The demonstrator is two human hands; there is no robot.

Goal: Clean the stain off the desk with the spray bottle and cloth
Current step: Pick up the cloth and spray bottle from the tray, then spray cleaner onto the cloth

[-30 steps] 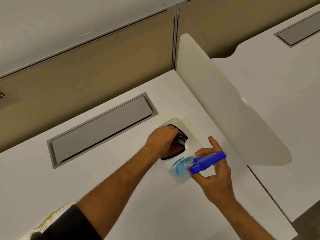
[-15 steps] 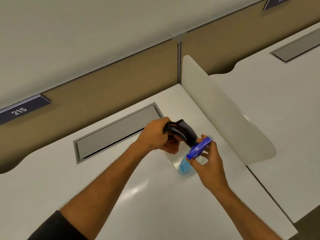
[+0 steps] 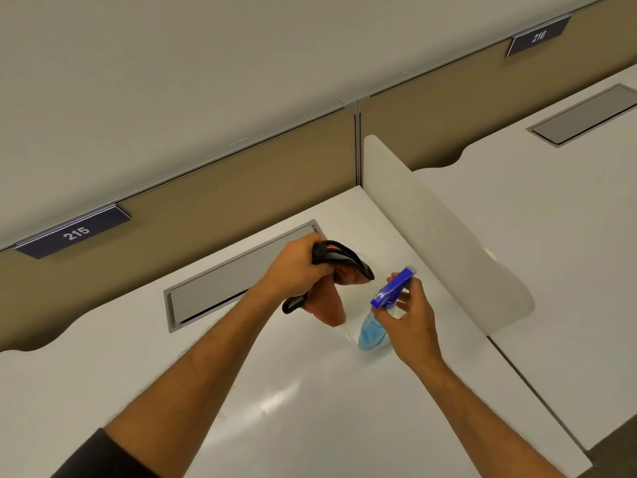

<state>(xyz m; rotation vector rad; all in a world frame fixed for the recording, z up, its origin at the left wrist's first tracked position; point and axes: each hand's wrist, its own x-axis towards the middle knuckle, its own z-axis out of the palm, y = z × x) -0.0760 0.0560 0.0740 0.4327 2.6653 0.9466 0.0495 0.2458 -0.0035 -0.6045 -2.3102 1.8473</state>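
My left hand [image 3: 296, 270] grips a brown cloth with a black edge [image 3: 331, 298] and holds it lifted above the white desk [image 3: 310, 408]; the cloth hangs down from my fist. To its right, my right hand [image 3: 410, 322] holds a clear spray bottle [image 3: 374, 332] with blue liquid and a blue trigger head [image 3: 393, 288], its base close to or on the desk. The nozzle points up and to the right. I cannot make out a stain on the desk.
A grey cable hatch [image 3: 238, 281] is set into the desk behind my left hand. A white divider panel [image 3: 441, 236] stands at the desk's right edge, with a neighbouring desk [image 3: 551, 236] beyond. A tan partition [image 3: 206, 208] with label 215 [image 3: 76, 232] backs the desk.
My left hand has picked the cloth up off the desk and raised it. The right hand stays on the bottle, which now stands more upright. The camera has tilted up.
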